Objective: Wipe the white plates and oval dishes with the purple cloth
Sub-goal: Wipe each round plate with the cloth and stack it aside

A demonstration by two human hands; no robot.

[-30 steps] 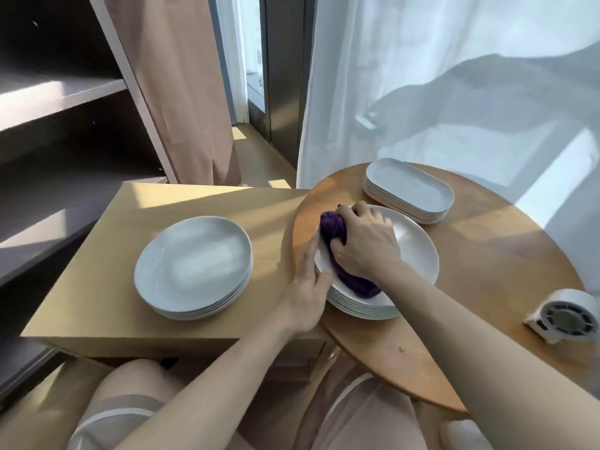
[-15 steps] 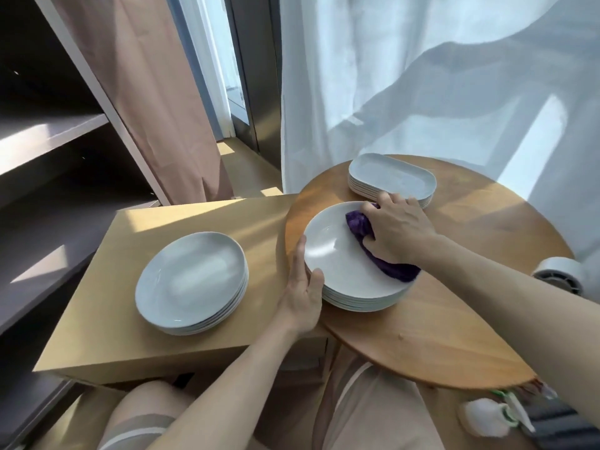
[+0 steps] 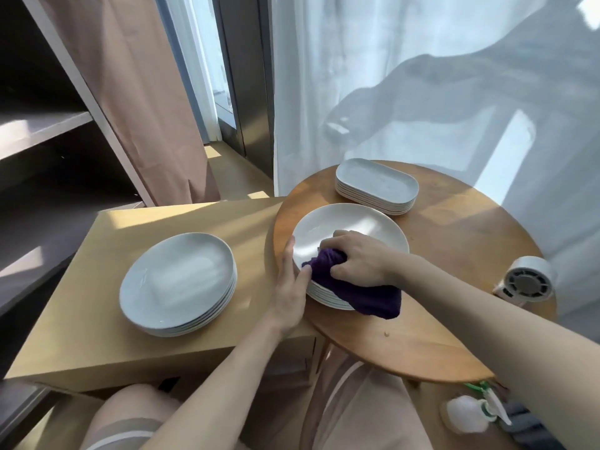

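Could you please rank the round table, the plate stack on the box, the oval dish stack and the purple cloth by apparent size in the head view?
1. round table
2. plate stack on the box
3. oval dish stack and purple cloth: alike; cloth bunched under the right hand.

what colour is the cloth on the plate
Dark purple cloth, seen in the head view.

Purple cloth (image 3: pixel 357 295) bunched on near rim of R plate stack (image 3: pixel 350 225), tail draped onto table (image 3: pixel 454 241). L plate stack (image 3: pixel 178 280) well apart. Oval dishes (image 3: pixel 376 186) stacked just behind R plate stack; all white.
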